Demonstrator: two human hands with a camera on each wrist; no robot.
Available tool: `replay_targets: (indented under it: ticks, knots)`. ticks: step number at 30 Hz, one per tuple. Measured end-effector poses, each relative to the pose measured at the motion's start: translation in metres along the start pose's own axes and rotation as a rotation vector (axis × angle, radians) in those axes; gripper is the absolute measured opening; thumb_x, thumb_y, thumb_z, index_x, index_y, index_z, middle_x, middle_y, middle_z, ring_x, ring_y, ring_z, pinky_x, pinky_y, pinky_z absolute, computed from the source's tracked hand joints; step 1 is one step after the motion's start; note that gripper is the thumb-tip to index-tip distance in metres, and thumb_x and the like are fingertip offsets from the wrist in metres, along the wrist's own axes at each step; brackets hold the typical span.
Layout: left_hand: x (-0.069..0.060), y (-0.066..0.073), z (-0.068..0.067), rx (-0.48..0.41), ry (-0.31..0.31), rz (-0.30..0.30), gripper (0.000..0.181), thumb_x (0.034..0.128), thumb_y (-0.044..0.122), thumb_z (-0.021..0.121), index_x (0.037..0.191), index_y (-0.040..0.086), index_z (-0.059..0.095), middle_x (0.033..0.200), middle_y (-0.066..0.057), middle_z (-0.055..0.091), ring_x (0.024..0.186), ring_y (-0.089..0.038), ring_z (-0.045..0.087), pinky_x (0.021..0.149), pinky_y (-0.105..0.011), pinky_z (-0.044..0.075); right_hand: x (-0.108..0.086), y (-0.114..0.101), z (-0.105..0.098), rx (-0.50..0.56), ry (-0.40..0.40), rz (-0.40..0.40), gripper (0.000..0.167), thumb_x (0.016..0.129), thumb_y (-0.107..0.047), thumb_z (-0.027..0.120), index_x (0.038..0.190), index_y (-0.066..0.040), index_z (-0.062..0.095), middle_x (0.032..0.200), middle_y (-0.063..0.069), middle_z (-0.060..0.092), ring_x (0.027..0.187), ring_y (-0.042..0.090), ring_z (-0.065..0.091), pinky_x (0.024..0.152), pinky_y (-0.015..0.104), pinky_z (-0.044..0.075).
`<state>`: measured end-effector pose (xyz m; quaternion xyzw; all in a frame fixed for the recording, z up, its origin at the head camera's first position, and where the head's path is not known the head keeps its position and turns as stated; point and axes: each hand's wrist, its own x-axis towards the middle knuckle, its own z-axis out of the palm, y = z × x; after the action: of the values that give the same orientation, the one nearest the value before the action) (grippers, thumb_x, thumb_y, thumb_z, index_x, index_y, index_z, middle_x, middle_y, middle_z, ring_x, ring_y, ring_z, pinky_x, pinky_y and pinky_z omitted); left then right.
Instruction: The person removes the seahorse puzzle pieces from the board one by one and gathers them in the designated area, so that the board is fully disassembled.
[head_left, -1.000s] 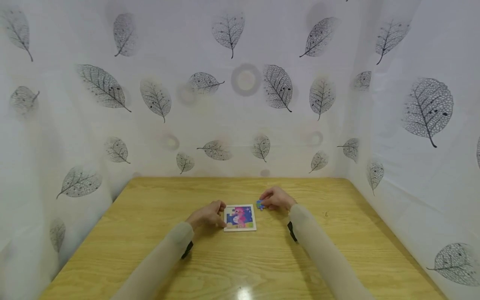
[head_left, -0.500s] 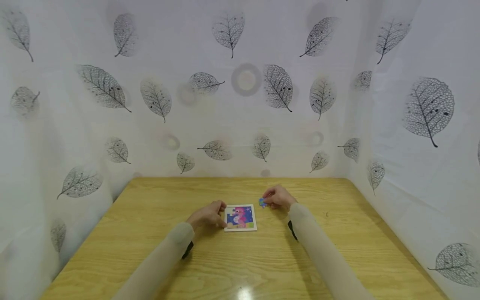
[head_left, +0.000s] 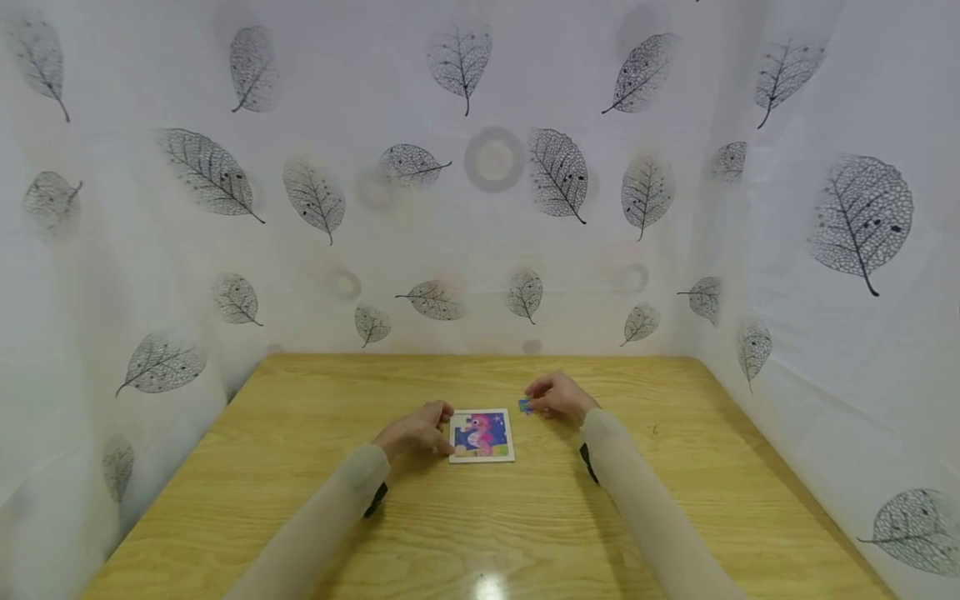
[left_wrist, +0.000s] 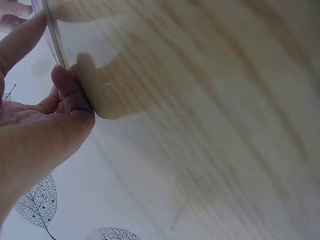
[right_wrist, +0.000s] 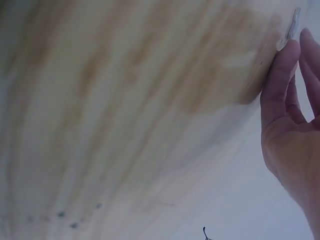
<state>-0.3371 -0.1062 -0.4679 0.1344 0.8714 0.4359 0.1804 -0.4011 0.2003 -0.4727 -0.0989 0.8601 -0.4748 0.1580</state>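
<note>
A square seahorse puzzle board with a white frame lies flat on the table. My left hand grips its left side, one finger at the far corner and the thumb at the near one; the left wrist view shows these fingers of the left hand against the thin board edge. Just right of the board's far corner, my right hand pinches a small blue-green puzzle piece. Seen edge-on in the right wrist view, the piece is at the fingertips of the right hand.
The wooden table extends around both hands. White curtains with dark leaf prints hang behind it and at both sides. Each wrist has a dark band, partly hidden by the light sleeves.
Over the last second my right hand has shifted slightly right with the puzzle piece, whose visible outline has changed. My left hand and the board have stayed nearly still.
</note>
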Motion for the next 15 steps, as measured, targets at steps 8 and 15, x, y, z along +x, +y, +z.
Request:
replay_targets:
  ticks: [8, 15]
  knots:
    - [0.0, 0.0009, -0.0021, 0.012, -0.007, -0.009, 0.065, 0.073, -0.001, 0.081, 0.128, -0.005, 0.047, 0.117, -0.014, 0.05, 0.105, -0.025, 0.044, 0.103, -0.045, 0.042, -0.0016, -0.0005, 0.0011, -0.064, -0.042, -0.067, 0.042, 0.083, -0.002, 0.074, 0.123, 0.005, 0.064, 0.118, 0.02, 0.066, 0.088, 0.016, 0.06, 0.067, 0.023, 0.051]
    - [-0.0005, 0.0004, -0.0013, 0.026, -0.006, -0.005, 0.064, 0.0739, 0.001, 0.081, 0.128, -0.004, 0.047, 0.12, -0.014, 0.051, 0.107, -0.026, 0.046, 0.105, -0.047, 0.041, -0.0025, -0.001, 0.0036, -0.128, 0.017, -0.044, 0.034, 0.083, -0.005, 0.076, 0.115, 0.001, 0.07, 0.116, 0.016, 0.069, 0.09, 0.017, 0.062, 0.067, 0.023, 0.052]
